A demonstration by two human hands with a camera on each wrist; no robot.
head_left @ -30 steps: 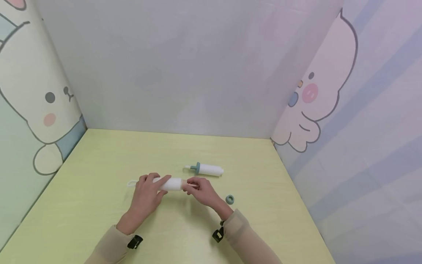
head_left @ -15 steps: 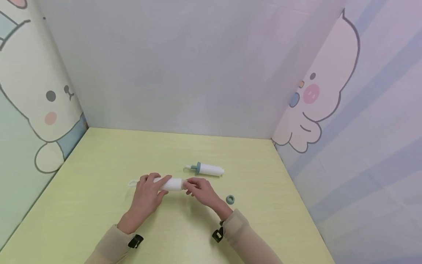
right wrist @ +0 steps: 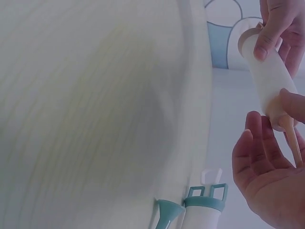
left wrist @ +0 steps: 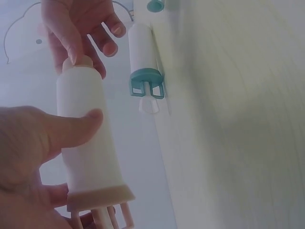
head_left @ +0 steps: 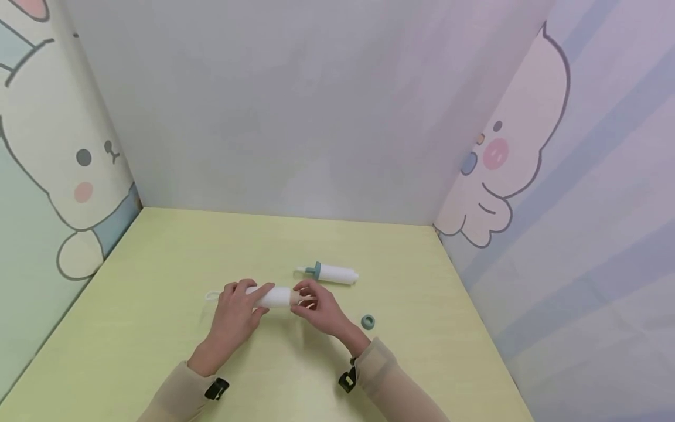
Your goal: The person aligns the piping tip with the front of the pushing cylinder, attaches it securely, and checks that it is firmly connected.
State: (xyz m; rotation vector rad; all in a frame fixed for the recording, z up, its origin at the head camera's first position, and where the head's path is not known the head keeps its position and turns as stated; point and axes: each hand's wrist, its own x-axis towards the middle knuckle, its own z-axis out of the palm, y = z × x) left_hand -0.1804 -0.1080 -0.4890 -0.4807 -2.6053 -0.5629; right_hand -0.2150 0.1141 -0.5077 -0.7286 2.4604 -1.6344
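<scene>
Spreading wider than in the earlier frame, the fingers (head_left: 308,286) of the right hand (head_left: 326,312) are relaxing around the beige collar (head_left: 295,298), thumb (right wrist: 293,102) touching it. The left hand (head_left: 232,313) is grasping the white tube (head_left: 277,296) sideways above the table (head_left: 422,357). Behind, a teal-capped tube (head_left: 337,274) is lying; nearer, a teal nozzle (head_left: 364,323) is resting.

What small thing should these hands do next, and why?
Perhaps close the right hand around the base of the beige nozzle and try a gentle twist: its fingers are loosely spread around the nozzle, while the left hand grips the white tube, which could resist the turn.
</scene>
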